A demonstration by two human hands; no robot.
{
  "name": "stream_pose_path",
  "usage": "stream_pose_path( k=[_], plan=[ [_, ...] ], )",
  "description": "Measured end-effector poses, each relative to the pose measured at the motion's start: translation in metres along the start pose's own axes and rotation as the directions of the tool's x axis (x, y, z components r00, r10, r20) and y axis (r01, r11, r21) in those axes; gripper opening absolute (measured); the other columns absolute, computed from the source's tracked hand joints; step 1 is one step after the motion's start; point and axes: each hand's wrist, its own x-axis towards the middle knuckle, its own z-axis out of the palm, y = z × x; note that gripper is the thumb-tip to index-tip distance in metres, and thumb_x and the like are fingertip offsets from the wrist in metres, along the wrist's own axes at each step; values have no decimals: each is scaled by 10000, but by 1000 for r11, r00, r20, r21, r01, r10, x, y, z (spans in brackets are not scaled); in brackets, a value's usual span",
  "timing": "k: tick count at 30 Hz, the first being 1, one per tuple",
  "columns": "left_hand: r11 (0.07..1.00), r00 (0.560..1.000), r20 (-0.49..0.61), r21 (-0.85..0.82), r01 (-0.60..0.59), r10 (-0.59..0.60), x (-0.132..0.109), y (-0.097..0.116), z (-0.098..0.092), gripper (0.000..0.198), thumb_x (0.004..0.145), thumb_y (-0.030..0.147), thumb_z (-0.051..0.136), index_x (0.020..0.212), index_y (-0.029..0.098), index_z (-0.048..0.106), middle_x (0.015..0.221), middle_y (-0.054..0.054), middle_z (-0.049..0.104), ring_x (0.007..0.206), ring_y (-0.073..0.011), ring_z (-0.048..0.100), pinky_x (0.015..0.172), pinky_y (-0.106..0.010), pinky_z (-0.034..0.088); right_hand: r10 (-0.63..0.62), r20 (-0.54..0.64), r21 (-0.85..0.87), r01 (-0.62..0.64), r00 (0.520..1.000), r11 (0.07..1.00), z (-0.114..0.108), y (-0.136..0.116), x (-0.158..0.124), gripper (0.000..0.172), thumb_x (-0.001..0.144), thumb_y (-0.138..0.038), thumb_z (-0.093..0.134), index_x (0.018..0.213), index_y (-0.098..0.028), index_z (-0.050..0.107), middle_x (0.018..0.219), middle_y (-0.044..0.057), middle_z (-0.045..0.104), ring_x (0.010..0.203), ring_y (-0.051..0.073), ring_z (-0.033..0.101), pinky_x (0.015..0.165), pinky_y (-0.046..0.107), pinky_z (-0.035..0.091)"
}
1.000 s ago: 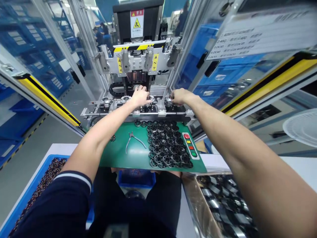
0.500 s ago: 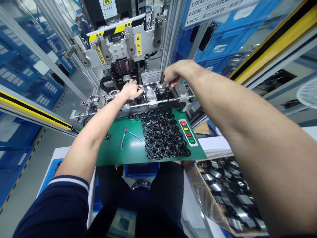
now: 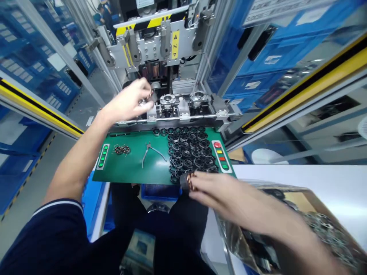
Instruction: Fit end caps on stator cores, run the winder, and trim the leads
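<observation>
My left hand [image 3: 130,102] hovers at the left end of the machine's fixture row [image 3: 183,109], fingers curled round a small copper-wound part. My right hand [image 3: 218,194] is low, near the front edge of the green work mat [image 3: 134,168], pinching a round copper-wound stator [image 3: 187,180]. Two metal fixture nests [image 3: 168,101] stand bare behind the mat. A dense batch of black ring-shaped parts [image 3: 189,151] covers the mat's right half.
Pliers [image 3: 150,152] and a few loose wound parts [image 3: 120,149] lie on the mat's left. Button strips [image 3: 221,154] flank the mat. A foil-lined box of metal parts [image 3: 309,229] sits at right, a blue bin [image 3: 91,198] at left. Yellow-black guard rails [image 3: 40,110] frame the machine.
My right hand has pulled back from the right fixture nest down to the mat's front edge, carrying a wound stator. My left hand has shifted left off the nest. The view has tilted.
</observation>
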Motion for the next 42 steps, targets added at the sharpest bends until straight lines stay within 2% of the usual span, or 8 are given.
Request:
stream_pose_path(
  k=[4, 7, 11, 17, 23, 28, 35, 42],
  plan=[
    [953, 874, 452, -145, 266, -175, -158, 8, 29, 420, 1208, 578, 693, 1135, 243, 935, 1279, -118, 823, 1202, -301, 814, 1129, -449, 667, -167, -22, -90, 165, 986, 982, 82, -11, 30, 281, 1304, -413, 664, 1210, -309, 908, 1390, 112, 807, 1169, 279, 865, 1000, 437, 711],
    [907, 806, 470, -29, 420, -358, -240, 3, 73, 271, 1128, 422, 814, 973, 226, 920, 1154, -118, 847, 1086, -290, 820, 996, -420, 663, -225, 15, -290, 219, 974, 932, 103, -32, 95, 201, 1272, -330, 785, 1174, -232, 930, 1330, 116, 808, 1113, 230, 854, 974, 356, 693],
    [819, 768, 312, 63, 570, -559, -285, -7, 119, 185, 1158, 362, 854, 1133, 188, 913, 1286, -124, 863, 1126, -265, 800, 1045, -433, 681, -181, -7, -399, 163, 983, 902, 111, -72, 201, 200, 1265, -346, 810, 1330, -182, 902, 1415, 149, 845, 1263, 274, 855, 1119, 442, 738],
    [805, 805, 5, 13, 593, -594, -300, -4, 129, 245, 1121, 327, 867, 1318, 210, 954, 1535, -200, 814, 1381, -401, 823, 1205, -567, 723, -142, -212, -400, 47, 967, 915, 127, -84, 279, 479, 1214, -473, 898, 1593, -194, 808, 1616, 154, 810, 1432, 334, 826, 1240, 592, 737],
    [883, 847, -253, -188, 431, -467, -315, 45, 137, 361, 1173, 507, 880, 1477, 313, 901, 1655, -147, 741, 1565, -406, 767, 1403, -671, 642, -153, -537, -252, 15, 830, 968, 171, 6, 140, 267, 1242, -354, 811, 1481, -276, 901, 1357, 123, 861, 1310, 309, 803, 1186, 492, 673],
    [952, 916, -354, -295, 84, -190, -253, 118, 182, 302, 1190, 480, 923, 1471, 373, 896, 1677, -116, 764, 1558, -382, 757, 1318, -639, 682, -9, -790, -161, -193, 613, 968, 171, 74, 28, 262, 1256, -424, 736, 1311, -252, 925, 1196, 157, 785, 1173, 374, 733, 1091, 600, 651],
    [975, 977, -213, -217, -43, -4, -151, 173, 254, 289, 1197, 461, 912, 1434, 303, 865, 1843, -156, 696, 1768, -451, 597, 1490, -741, 523, -15, -835, -261, -371, 551, 891, 169, 98, 43, 294, 1197, -518, 824, 1344, -269, 880, 1615, 218, 743, 1437, 469, 680, 1251, 746, 601],
    [973, 956, -285, -230, 7, -74, -151, 179, 256, 223, 1172, 488, 958, 1185, 290, 858, 1752, -111, 780, 1681, -427, 667, 1442, -729, 568, -23, -868, -182, -274, 496, 944, 174, 105, 43, 263, 1229, -514, 797, 1227, -262, 870, 1553, 194, 785, 1345, 408, 745, 1200, 702, 662]
  ],
)
